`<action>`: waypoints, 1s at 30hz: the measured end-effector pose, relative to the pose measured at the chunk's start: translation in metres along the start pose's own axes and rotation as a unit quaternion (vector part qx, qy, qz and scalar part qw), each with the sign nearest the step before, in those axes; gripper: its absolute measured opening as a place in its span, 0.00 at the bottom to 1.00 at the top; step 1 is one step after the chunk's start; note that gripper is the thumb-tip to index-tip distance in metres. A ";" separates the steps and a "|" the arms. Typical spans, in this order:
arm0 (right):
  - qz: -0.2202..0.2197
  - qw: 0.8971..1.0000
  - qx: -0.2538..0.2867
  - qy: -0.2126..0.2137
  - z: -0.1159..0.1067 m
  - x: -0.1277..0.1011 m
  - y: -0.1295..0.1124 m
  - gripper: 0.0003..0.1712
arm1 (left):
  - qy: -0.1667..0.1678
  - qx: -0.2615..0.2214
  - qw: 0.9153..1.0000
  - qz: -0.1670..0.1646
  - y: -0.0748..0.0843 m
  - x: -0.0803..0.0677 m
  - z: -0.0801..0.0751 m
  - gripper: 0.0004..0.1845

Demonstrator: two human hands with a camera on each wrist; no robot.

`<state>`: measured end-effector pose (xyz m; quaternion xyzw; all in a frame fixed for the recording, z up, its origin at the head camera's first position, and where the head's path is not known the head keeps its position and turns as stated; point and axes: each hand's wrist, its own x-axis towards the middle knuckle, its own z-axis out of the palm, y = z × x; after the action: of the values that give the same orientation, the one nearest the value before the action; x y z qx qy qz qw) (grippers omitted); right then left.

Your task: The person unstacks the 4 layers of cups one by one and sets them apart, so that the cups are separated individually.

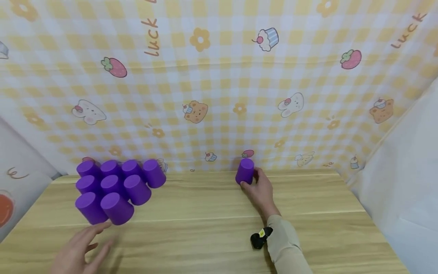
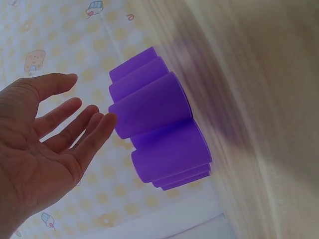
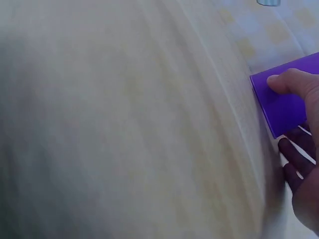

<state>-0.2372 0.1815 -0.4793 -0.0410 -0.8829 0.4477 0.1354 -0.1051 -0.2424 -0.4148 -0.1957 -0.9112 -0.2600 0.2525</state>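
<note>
Several purple cups stand upside down in close rows at the left of the table, also seen side-on as purple cups in the left wrist view. My left hand is in front of the nearest row, its fingers loosely spread and holding nothing. A single purple cup, bottom up, stands apart near the back edge, right of the middle. My right hand grips it low from the right. In the right wrist view the thumb lies on the purple cup, with other fingers partly hidden behind it.
The wooden table ends at the back against a yellow checked cloth. White cloth hangs at the right side. A black wrist device sits by the right sleeve.
</note>
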 end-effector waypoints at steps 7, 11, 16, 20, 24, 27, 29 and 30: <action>0.001 0.999 0.013 -0.041 0.013 -0.005 -0.025 0.35 | -0.032 0.028 0.998 -0.041 -0.001 -0.008 0.002 0.25; -0.035 0.995 0.002 -0.089 0.029 -0.012 -0.049 0.35 | -0.047 0.041 0.996 -0.067 -0.007 -0.014 0.004 0.23; -0.108 0.980 -0.014 -0.164 0.053 -0.026 -0.087 0.35 | -0.035 0.047 0.996 -0.061 -0.019 -0.020 0.007 0.25; -0.136 0.969 -0.029 -0.205 0.073 -0.042 -0.116 0.36 | -0.029 0.048 0.997 -0.051 -0.031 -0.026 0.011 0.27; -0.171 0.956 -0.044 -0.234 0.093 -0.060 -0.141 0.35 | -0.031 0.043 0.996 -0.078 -0.024 -0.024 0.005 0.24; -0.221 0.942 -0.076 -0.241 0.106 -0.074 -0.159 0.34 | -0.031 0.040 0.993 -0.105 -0.015 -0.020 -0.002 0.21; -0.253 0.929 -0.107 -0.247 0.114 -0.085 -0.170 0.33 | -0.028 0.047 0.990 -0.129 -0.010 -0.021 -0.005 0.20; -0.268 0.923 -0.125 -0.248 0.119 -0.091 -0.175 0.33 | -0.027 0.046 0.989 -0.139 -0.009 -0.022 -0.006 0.19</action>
<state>-0.1741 -0.0330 -0.4238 0.2930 -0.9149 0.2768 0.0210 -0.0898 -0.2581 -0.4256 -0.0628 -0.9471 -0.2449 0.1978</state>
